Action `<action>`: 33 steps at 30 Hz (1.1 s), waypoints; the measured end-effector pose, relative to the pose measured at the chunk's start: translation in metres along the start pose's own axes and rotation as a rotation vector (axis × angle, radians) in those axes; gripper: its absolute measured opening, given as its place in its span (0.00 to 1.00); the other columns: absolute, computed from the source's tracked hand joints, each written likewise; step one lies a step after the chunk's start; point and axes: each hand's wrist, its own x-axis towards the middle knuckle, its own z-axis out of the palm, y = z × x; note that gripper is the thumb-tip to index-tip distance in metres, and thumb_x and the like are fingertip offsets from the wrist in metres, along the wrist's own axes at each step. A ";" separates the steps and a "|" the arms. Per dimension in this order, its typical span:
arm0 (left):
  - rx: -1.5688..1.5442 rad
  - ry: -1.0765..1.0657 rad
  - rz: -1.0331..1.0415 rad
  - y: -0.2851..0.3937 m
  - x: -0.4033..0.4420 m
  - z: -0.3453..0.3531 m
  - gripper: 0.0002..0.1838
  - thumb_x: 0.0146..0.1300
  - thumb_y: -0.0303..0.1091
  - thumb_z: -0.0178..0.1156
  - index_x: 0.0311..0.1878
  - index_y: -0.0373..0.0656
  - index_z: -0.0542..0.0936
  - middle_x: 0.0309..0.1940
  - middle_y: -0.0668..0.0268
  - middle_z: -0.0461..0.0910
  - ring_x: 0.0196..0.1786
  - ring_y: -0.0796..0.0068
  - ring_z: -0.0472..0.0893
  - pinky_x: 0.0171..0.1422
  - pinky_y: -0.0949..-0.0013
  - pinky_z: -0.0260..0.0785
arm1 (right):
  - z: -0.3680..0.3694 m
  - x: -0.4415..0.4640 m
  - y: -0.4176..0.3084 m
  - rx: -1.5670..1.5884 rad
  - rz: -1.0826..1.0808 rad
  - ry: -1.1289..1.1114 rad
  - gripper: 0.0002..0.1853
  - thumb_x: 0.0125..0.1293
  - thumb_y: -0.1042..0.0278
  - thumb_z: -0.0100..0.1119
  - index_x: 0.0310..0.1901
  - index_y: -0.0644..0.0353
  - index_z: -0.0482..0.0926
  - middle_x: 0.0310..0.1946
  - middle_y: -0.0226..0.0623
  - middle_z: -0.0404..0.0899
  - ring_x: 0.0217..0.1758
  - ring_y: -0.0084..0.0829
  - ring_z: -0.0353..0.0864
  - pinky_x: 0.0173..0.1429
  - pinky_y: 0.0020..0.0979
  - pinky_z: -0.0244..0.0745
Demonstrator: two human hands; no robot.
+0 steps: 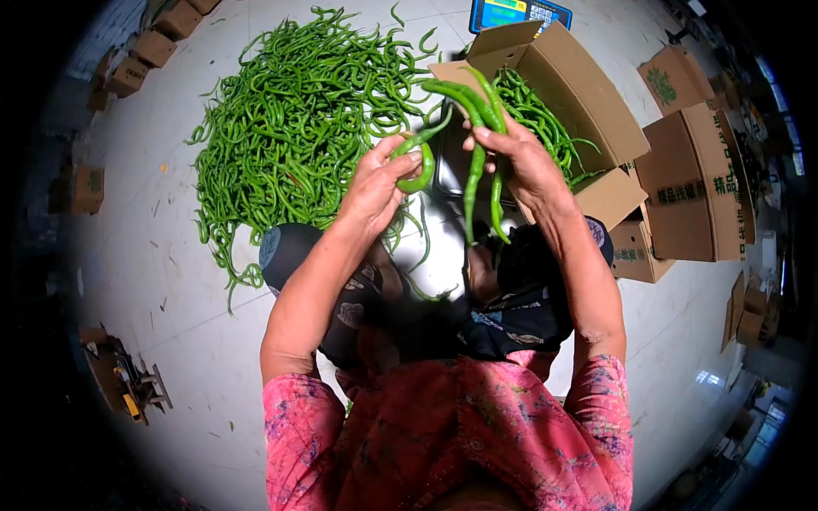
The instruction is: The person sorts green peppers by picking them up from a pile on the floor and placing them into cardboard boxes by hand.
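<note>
A curled green chili pepper (pixel 425 162) is pinched in my left hand (pixel 375 183), between the thumb and fingers. My right hand (pixel 521 162) is closed around several long green chili peppers (pixel 471 192), which stick out above and below the fingers. To the left on the floor lies a big heap of green chili peppers (pixel 290 128). Just beyond my right hand stands an open cardboard box (pixel 588 94) with more chili peppers (pixel 532 106) inside. The two hands are close together over the gap between heap and box.
Behind the box is a blue scale display (pixel 520 13). More cardboard boxes (pixel 694 183) stand at the right, and others (pixel 153 48) line the upper left. A yellow and black object (pixel 135 392) lies at the lower left. Pale floor tiles (pixel 196 358) surround my legs.
</note>
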 end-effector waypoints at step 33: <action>-0.200 -0.083 0.153 0.023 -0.004 0.002 0.29 0.65 0.26 0.56 0.69 0.37 0.61 0.53 0.55 0.77 0.52 0.67 0.80 0.49 0.63 0.77 | 0.016 -0.007 0.001 -0.492 -0.343 0.234 0.15 0.65 0.62 0.60 0.48 0.62 0.80 0.42 0.36 0.82 0.45 0.29 0.80 0.52 0.30 0.72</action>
